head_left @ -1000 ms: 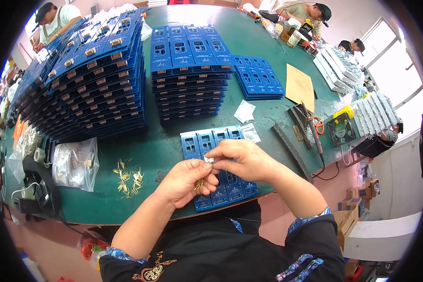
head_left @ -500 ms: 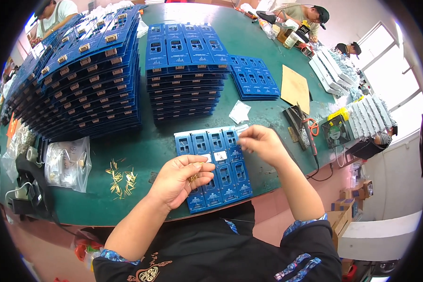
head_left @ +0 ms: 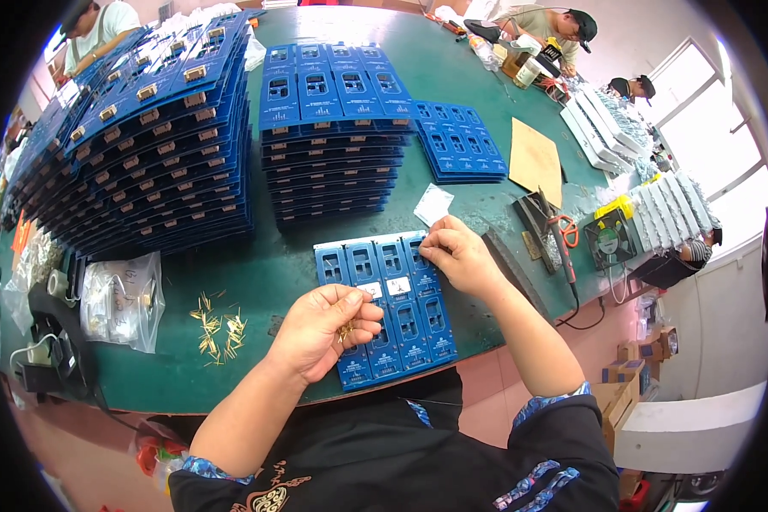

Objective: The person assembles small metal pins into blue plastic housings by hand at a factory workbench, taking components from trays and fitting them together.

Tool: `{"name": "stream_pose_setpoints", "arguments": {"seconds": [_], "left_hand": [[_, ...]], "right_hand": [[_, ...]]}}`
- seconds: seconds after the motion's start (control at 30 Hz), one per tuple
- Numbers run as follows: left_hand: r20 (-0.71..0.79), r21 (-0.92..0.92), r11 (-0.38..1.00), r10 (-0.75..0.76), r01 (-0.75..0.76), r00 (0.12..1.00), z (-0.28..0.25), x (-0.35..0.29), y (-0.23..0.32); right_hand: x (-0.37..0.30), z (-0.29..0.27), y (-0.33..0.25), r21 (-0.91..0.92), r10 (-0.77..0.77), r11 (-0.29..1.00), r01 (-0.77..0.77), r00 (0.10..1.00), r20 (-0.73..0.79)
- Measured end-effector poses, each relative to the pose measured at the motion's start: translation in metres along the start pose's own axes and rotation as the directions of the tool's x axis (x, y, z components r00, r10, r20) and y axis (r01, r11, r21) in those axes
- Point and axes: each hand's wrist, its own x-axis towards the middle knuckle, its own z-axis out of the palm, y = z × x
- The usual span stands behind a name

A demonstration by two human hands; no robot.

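Note:
A blue circuit board panel (head_left: 411,331) lies flat at the table's near edge, with rows of cut-out windows and small white labels. My left hand (head_left: 311,333) hovers over its left part, palm up, fingers curled round several thin gold-coloured pins (head_left: 346,331). At the panel's upper right corner is my right hand (head_left: 462,258), thumb and fingertips pinched together against the board. Whatever sits in that pinch is too small to make out. Left of my left arm, a loose heap of the same pins (head_left: 222,334) is spread on the green table (head_left: 230,290).
Tall stacks of blue panels (head_left: 166,154) (head_left: 337,162) stand behind, with a lower stack (head_left: 462,145) to their right. A plastic bag (head_left: 124,299) lies left. At right are a soldering iron (head_left: 563,243), orange-handled scissors (head_left: 569,229) and a small fan (head_left: 610,239). Other people sit around the table.
My right hand has come slightly left, its fingertips now at the panel's upper right window. The fingers of my left hand have curled in a little around the pins.

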Motion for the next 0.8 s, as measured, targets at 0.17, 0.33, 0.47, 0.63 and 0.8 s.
{"name": "stream_pose_setpoints", "arguments": {"seconds": [0.17, 0.33, 0.47, 0.63, 0.8], "left_hand": [[0.008, 0.017, 1.000, 0.000, 0.000, 1.000, 0.001, 0.000, 0.000], [0.003, 0.002, 1.000, -0.006, 0.006, 1.000, 0.000, -0.001, 0.001], [0.004, -0.013, 1.000, -0.013, 0.013, 1.000, 0.000, -0.001, 0.001], [-0.003, -0.011, 1.000, -0.008, 0.008, 1.000, 0.000, -0.002, 0.002], [-0.006, -0.015, 1.000, -0.004, 0.004, 1.000, 0.000, -0.003, 0.003]], "right_hand": [[0.001, -0.001, -0.001, -0.159, -0.143, 0.977, 0.142, 0.990, 0.006], [0.003, -0.003, -0.005, -0.246, -0.222, 0.942, 0.229, 0.974, 0.055], [-0.003, -0.010, -0.007, -0.186, -0.136, 0.972, 0.144, 0.989, 0.055], [-0.012, -0.008, -0.009, -0.229, -0.230, 0.947, 0.227, 0.973, 0.012], [-0.013, -0.009, -0.015, -0.365, -0.353, 0.864, 0.347, 0.934, 0.054]]}}
